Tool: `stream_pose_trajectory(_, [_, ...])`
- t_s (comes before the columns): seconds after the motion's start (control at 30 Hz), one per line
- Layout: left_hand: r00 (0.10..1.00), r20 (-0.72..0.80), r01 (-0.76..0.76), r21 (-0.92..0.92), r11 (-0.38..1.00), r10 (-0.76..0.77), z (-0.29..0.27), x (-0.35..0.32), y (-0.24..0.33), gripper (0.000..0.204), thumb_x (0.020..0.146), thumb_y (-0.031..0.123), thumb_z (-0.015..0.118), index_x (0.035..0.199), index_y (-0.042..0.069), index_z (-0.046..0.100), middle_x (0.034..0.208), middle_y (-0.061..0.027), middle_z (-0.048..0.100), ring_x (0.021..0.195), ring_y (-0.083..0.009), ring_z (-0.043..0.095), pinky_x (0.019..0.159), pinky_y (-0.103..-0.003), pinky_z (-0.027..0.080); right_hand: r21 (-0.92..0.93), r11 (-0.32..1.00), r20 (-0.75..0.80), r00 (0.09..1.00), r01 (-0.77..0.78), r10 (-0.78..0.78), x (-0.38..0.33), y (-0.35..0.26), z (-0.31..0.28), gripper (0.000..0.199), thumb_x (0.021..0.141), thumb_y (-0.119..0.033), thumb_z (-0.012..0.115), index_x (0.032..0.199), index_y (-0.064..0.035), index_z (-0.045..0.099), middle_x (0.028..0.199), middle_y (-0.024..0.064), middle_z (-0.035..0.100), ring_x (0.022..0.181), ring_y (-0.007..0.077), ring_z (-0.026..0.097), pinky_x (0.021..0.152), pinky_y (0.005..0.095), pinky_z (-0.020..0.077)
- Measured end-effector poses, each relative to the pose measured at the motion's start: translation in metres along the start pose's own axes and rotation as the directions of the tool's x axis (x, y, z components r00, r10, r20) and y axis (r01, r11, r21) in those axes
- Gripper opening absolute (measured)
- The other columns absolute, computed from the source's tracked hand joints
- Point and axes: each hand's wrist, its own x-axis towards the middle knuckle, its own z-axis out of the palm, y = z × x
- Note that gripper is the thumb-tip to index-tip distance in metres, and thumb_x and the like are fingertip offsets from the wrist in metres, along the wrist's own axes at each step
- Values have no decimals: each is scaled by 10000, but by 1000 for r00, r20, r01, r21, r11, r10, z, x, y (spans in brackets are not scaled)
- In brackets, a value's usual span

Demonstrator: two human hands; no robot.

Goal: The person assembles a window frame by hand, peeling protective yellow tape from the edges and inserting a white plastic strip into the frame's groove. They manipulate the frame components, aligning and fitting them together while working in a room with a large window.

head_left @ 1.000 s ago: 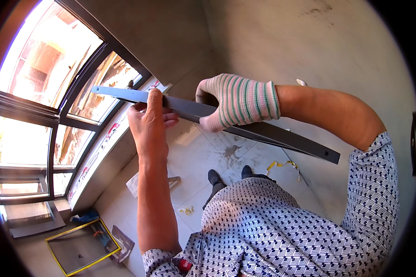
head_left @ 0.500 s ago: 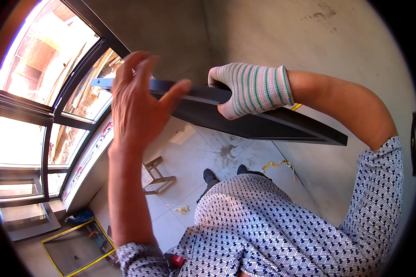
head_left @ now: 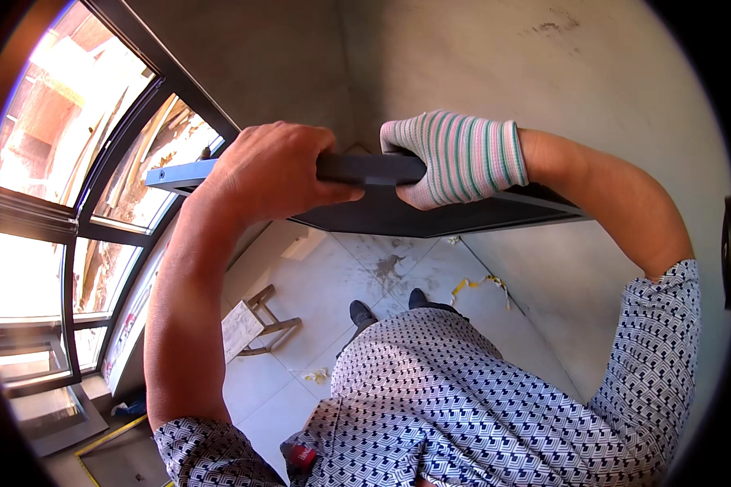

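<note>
A dark grey framed panel [head_left: 430,221], like a window sash or screen, is held up in front of me at chest height. My bare left hand [head_left: 272,170] grips its near edge, fingers over the top and thumb underneath. To its right, my right hand [head_left: 463,160], in a striped knit glove, clasps the same edge with the thumb below. A short gap of bare frame lies between the two hands. The panel's left end sticks out past my left wrist toward the window; its right part passes behind my right forearm.
A large dark-framed window [head_left: 81,231] fills the left. A wooden stool [head_left: 248,329] stands on the tiled floor below. Yellow strips [head_left: 483,282] lie by the right wall, more scraps [head_left: 317,376] near my feet. A yellow-edged frame [head_left: 118,454] lies at lower left.
My left hand, blurred and spread over the panel before, has closed on its edge. The panel has tilted, its right end now higher. My right hand keeps its grip, slightly farther right.
</note>
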Motion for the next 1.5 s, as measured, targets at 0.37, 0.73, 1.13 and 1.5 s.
stream_pose_trajectory(0.37, [999,-41,-23,106,994,27,1,16,9,498,773,510,798,800,31,665,755,-143,670,776,-339,669,741,-439,516,-66,998,-113,994,2,-9,-9,19,-9,366,745,-308,742,932,-9,643,861,176,658,812,314,659,743,402,523])
stream_pose_trajectory(0.73, [1000,-3,-17,152,988,18,-4,27,12,515,801,551,753,861,40,729,810,-130,710,856,-332,701,795,-424,550,-14,997,-89,993,-82,81,7,1,-16,357,752,-299,751,917,4,658,790,180,663,737,302,653,709,378,519])
stream_pose_trajectory(1.13, [996,-79,-23,110,994,32,-7,28,5,499,751,520,800,846,35,729,805,-139,707,844,-340,698,779,-425,546,-67,997,-189,982,-38,25,20,1,-16,383,732,-335,743,893,8,690,669,138,649,605,254,650,577,379,534])
stream_pose_trajectory(1.5, [989,-131,-45,155,987,66,-13,26,-1,474,769,493,787,879,34,740,820,-156,714,852,-360,698,803,-437,549,-457,888,-373,896,48,-241,7,-2,-7,378,838,-304,742,1038,7,664,915,216,701,899,382,692,815,440,559])
